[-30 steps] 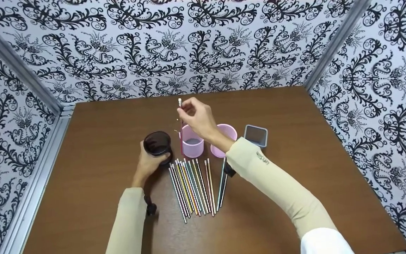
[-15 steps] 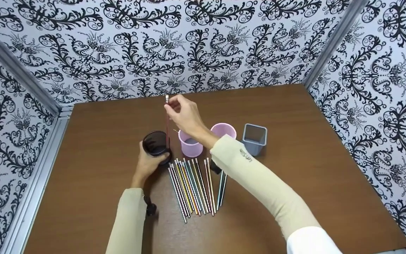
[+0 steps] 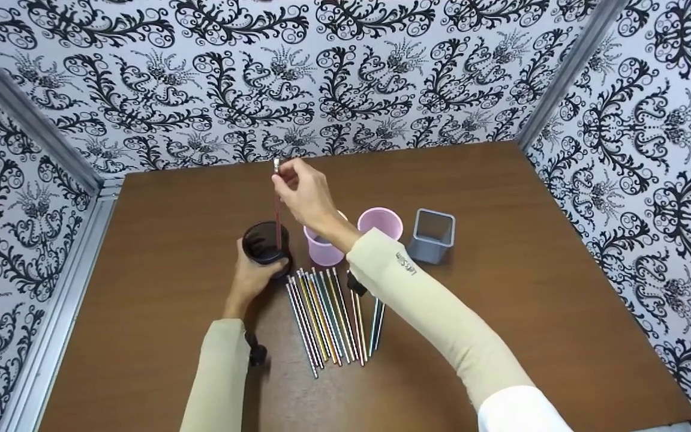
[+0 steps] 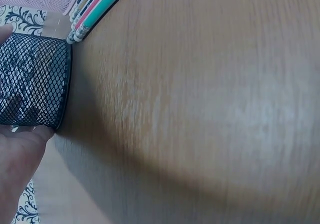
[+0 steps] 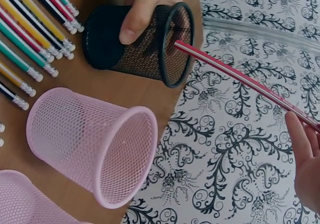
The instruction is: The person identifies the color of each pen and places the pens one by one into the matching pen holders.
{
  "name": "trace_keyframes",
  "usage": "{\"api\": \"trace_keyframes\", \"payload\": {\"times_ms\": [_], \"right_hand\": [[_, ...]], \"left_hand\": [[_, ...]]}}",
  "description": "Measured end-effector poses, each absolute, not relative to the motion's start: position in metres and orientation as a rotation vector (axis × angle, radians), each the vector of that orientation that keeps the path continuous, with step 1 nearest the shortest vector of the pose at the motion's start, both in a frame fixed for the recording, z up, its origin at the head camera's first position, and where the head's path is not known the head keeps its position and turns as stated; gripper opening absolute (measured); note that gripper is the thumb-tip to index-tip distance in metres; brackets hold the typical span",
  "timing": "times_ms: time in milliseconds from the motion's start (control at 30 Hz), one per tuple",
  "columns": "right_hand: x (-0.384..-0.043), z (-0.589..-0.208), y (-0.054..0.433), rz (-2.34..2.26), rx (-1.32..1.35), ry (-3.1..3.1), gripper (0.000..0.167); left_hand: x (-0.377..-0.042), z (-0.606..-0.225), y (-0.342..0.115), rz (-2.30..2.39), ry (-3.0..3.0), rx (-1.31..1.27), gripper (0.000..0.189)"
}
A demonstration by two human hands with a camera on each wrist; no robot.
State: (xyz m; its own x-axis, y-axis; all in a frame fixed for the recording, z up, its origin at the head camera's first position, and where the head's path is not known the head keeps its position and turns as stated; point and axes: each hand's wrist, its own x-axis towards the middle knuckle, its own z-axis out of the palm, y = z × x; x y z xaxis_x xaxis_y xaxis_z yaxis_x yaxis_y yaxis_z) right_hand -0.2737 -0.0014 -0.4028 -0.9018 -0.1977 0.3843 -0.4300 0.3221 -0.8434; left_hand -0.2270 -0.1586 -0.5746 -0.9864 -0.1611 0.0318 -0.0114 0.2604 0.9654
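Observation:
A black mesh pencil cup (image 5: 145, 42) stands at the left of the group, and my left hand (image 3: 251, 277) grips it around its side, the thumb across the front. My right hand (image 3: 305, 191) pinches a red-and-white striped pencil (image 5: 235, 74) near its eraser end. The pencil hangs almost upright above the black cup, its lower tip at the cup's mouth in the right wrist view. Several striped pencils (image 3: 327, 318) lie side by side on the table in front of the cups, eraser ends toward them. My right forearm hides part of the pencils and a pink cup.
Two pink mesh cups, a nearer one (image 5: 90, 139) and a farther one (image 3: 381, 223), stand right of the black cup. Beyond them is a square grey mesh cup (image 3: 432, 237). The brown table (image 3: 537, 300) ends at a patterned wall (image 3: 345, 78).
My right hand has moved left with the red pencil, from over the nearer pink cup to over the black cup. My left hand stays on the black cup.

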Motion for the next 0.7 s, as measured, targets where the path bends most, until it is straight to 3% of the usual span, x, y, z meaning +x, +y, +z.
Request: {"api": "trace_keyframes", "payload": {"times_ms": [700], "right_hand": [[-0.261, -0.456, -0.005, 1.457, 0.695, -2.492, 0.016]], "left_hand": [[-0.229, -0.576, -0.160, -1.816, -2.385, 0.152, 0.090]]}}
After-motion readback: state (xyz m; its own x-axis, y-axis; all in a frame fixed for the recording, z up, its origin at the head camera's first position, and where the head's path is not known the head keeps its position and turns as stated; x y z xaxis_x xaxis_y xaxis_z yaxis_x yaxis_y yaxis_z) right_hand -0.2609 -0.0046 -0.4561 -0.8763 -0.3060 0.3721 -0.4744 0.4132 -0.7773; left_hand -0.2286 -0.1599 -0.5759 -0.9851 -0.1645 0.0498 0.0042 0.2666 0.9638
